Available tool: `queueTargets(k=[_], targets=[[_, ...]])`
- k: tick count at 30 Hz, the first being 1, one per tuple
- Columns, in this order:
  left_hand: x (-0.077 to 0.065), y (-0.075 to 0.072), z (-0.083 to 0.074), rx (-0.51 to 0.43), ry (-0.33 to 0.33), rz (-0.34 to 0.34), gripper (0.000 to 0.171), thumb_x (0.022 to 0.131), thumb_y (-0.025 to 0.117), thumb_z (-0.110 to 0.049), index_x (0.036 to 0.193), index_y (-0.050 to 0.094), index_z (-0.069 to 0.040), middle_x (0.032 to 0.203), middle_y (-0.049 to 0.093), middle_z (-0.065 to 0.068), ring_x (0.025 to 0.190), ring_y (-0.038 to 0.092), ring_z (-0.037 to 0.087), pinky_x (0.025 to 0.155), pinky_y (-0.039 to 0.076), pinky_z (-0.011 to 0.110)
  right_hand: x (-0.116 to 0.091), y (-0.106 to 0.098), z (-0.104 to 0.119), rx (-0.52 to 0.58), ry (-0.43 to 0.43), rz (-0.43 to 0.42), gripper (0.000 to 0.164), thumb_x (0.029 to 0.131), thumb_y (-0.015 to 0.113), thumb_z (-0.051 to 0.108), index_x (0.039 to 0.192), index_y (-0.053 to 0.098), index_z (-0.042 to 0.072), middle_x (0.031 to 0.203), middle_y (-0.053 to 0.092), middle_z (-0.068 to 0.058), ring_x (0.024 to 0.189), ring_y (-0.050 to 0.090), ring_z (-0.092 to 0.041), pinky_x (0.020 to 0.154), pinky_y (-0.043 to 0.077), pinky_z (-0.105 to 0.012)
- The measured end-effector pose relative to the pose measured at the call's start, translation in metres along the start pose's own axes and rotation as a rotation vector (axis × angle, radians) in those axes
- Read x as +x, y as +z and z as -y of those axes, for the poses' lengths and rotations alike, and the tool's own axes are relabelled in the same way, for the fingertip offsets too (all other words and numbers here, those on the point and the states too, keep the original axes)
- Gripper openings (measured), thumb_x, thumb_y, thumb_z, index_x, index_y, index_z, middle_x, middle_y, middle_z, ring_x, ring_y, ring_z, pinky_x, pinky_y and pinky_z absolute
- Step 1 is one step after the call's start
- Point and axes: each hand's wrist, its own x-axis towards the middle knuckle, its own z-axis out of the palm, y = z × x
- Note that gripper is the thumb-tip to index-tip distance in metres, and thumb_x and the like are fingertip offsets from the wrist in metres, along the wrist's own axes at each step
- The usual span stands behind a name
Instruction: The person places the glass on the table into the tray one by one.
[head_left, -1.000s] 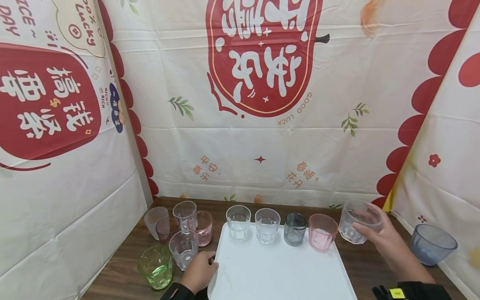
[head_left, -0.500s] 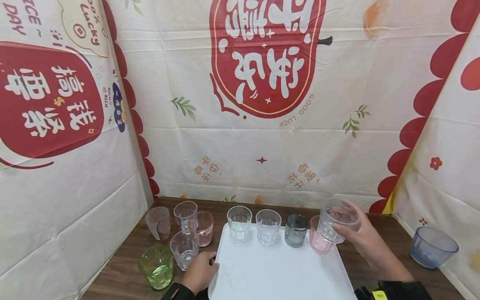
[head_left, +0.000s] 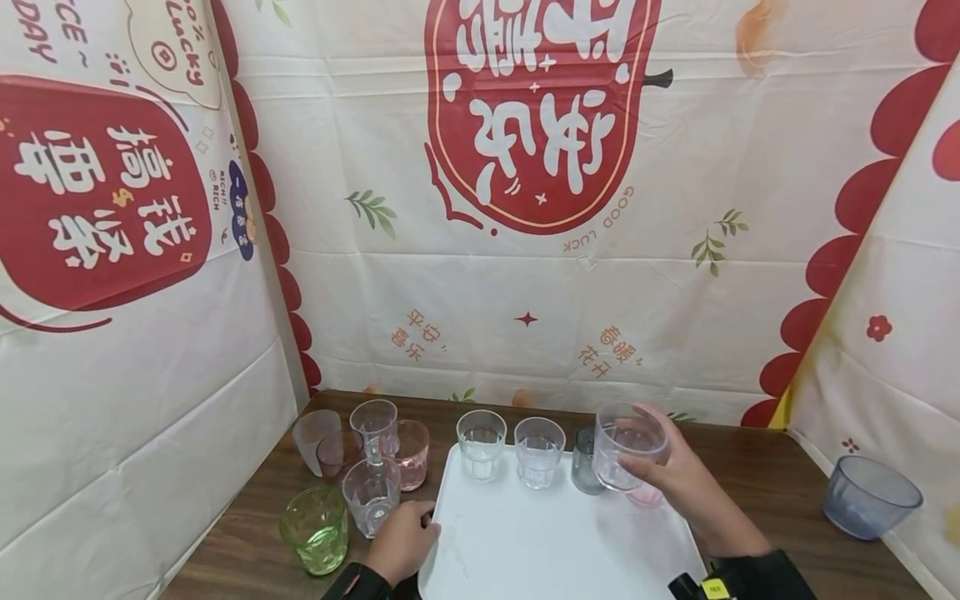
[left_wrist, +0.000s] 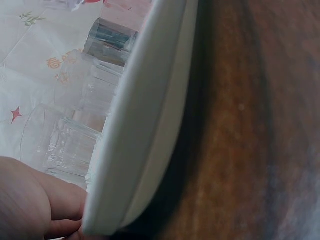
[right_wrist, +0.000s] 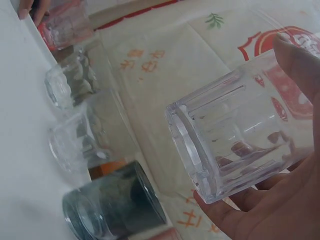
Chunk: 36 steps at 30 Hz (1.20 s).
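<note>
My right hand (head_left: 671,467) grips a clear glass (head_left: 630,446) round its side, above the right back part of a white tray (head_left: 540,533). In the right wrist view the thumb and fingers wrap the same glass, its ridged base facing the tray. Behind it a pink glass (head_left: 647,495) is mostly hidden, and a grey glass (head_left: 587,471) is partly covered. Two more clear glasses, the left one (head_left: 481,450) and the middle one (head_left: 538,454), stand along the tray's back edge. My left hand (head_left: 405,533) holds the tray's left edge, fingers curled at the rim.
Left of the tray on the brown table (head_left: 232,533) stand a green glass (head_left: 317,533), a pink glass (head_left: 411,457) and several clear or tinted glasses. A blue glass bowl (head_left: 870,500) sits at the far right. Printed cloth walls (head_left: 480,292) enclose the back and sides.
My right hand has carried the clear glass leftward, from beside the tray to above it, in front of the pink and grey glasses. The left hand stays at the tray's edge.
</note>
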Motion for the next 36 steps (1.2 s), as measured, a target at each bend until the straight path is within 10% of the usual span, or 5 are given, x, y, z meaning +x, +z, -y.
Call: queueTargets(k=[15, 36], targets=[[0.000, -0.002, -0.003, -0.012, -0.060, 0.013, 0.023, 0.089, 0.069, -0.010, 0.109, 0.071, 0.000, 0.079, 0.053, 0.000, 0.071, 0.048, 0.016, 0.064, 0.038, 0.034, 0.015, 0.057, 0.007, 0.118, -0.089, 0.117, 0.084, 0.089, 0.076, 0.013, 0.155, 0.024, 0.009, 0.147, 0.047, -0.021, 0.134, 0.045, -0.044, 0.094, 0.050, -0.036], [-0.002, -0.003, -0.003, -0.009, -0.024, 0.004, 0.003, 0.090, 0.067, -0.010, 0.091, 0.066, -0.008, 0.073, 0.048, -0.002, 0.064, 0.043, 0.014, 0.059, 0.033, 0.030, 0.032, 0.144, -0.002, 0.198, -0.016, 0.253, 0.093, 0.083, 0.084, 0.022, 0.155, 0.026, 0.008, 0.147, 0.049, -0.022, 0.137, 0.045, -0.044, 0.105, 0.045, -0.054]])
